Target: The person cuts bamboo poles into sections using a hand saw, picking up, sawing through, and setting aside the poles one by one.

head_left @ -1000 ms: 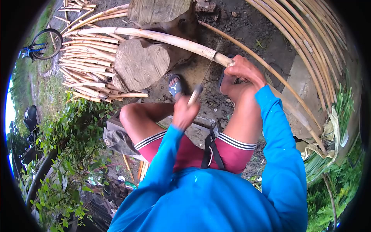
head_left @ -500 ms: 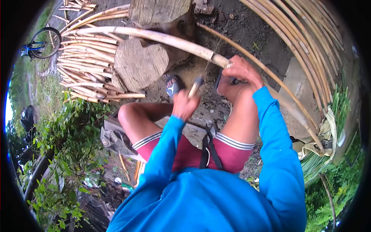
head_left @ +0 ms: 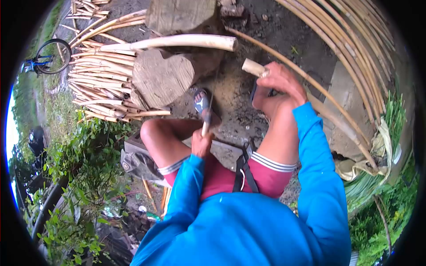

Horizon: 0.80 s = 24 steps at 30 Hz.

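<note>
My left hand (head_left: 202, 143) is closed round the pale handle of a thin-bladed tool (head_left: 207, 119), whose blade points up past the left sandal. Held in my right hand (head_left: 280, 80), beside the right knee, is a bamboo piece (head_left: 254, 67) with its cut end facing up-left. My right hand and wrist hide part of it; a thick pole (head_left: 335, 120) shows beyond the wrist, towards the lower right. Apart from the held piece, a pale bamboo length (head_left: 186, 41) lies over the wooden stump (head_left: 163, 77), its cut end at its right.
Many cut bamboo pieces (head_left: 104, 73) are heaped left of the stump. A second stump (head_left: 179, 15) stands above it. Long bent poles (head_left: 350, 55) arc along the right side, near a concrete slab (head_left: 344, 95). Leafy plants (head_left: 84, 173) and a bicycle wheel (head_left: 54, 56) are at left.
The long bamboo has come apart into two; the left length has shifted up and away from the piece in my right hand. My left hand has moved down and left with the tool, off the bamboo.
</note>
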Tool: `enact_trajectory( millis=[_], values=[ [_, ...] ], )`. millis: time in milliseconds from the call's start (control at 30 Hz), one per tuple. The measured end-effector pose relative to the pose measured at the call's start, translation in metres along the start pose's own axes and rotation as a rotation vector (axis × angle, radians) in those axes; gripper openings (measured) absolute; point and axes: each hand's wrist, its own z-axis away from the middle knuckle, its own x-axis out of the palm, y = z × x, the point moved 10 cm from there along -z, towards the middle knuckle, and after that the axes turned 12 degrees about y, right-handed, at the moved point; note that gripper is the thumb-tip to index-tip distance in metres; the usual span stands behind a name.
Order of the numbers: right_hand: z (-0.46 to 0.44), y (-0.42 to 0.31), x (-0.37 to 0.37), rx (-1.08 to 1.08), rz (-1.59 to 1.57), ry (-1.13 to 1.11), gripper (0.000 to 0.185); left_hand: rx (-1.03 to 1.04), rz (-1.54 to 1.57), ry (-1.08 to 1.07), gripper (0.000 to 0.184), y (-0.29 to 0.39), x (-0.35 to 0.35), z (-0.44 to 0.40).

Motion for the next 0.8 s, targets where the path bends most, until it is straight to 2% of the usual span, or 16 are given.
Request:
enact_trajectory(
  millis=[67,100,133,167,200,267,333,367,433,500,533,567,633,700,767,800],
  values=[
    [0.017,0.072,0.027,0.898,0.271,-0.578,0.040,0.017,-0.099,-0.066,0.032,0.002,0.005,0.011],
    [0.008,0.065,0.023,0.881,0.226,-0.502,0.039,0.169,-0.141,-0.088,0.035,0.035,0.005,0.019],
    [0.011,0.069,0.025,0.913,0.200,-0.583,0.040,0.242,-0.123,-0.087,0.027,0.042,0.008,0.015],
    [0.007,0.065,0.015,0.801,0.243,-0.520,0.047,0.314,-0.107,-0.090,0.019,0.046,0.011,0.010],
    [0.008,0.067,0.015,0.942,0.248,-0.684,0.044,0.319,-0.087,-0.063,0.019,0.047,0.009,0.005],
    [-0.009,0.056,-0.018,0.857,0.345,-0.556,0.040,-0.071,0.099,-0.029,0.018,0.016,0.008,-0.006],
    [-0.015,0.042,-0.054,0.728,0.528,-0.516,0.042,-0.114,0.203,-0.015,0.018,0.022,0.005,-0.004],
    [-0.007,0.038,-0.072,0.743,0.578,-0.558,0.038,-0.161,0.287,-0.014,0.018,0.025,0.004,-0.004],
    [0.018,0.029,-0.117,0.787,0.706,-0.577,0.037,-0.100,0.274,-0.025,0.020,0.024,0.008,-0.007],
    [0.061,0.029,-0.171,0.809,0.815,-0.541,0.039,0.083,0.116,-0.014,0.034,0.037,0.006,-0.005],
    [0.087,0.030,-0.197,0.806,0.858,-0.516,0.040,0.059,0.080,-0.030,0.041,0.037,0.008,-0.001],
    [0.115,0.030,-0.221,0.871,0.893,-0.504,0.043,0.062,0.111,-0.031,0.041,0.041,0.006,0.004],
    [0.159,0.025,-0.246,0.831,1.015,-0.486,0.043,0.115,0.088,-0.066,0.041,0.051,0.006,0.011],
    [0.145,0.011,-0.240,0.703,1.108,-0.487,0.041,0.138,0.125,-0.065,0.041,0.049,0.011,0.012],
    [0.135,-0.007,-0.204,0.877,1.029,-0.568,0.033,0.146,0.158,-0.089,0.041,0.052,0.008,0.017],
    [0.110,-0.019,-0.176,0.823,1.011,-0.582,0.029,0.173,0.157,-0.091,0.041,0.061,0.002,0.023]
  ],
)
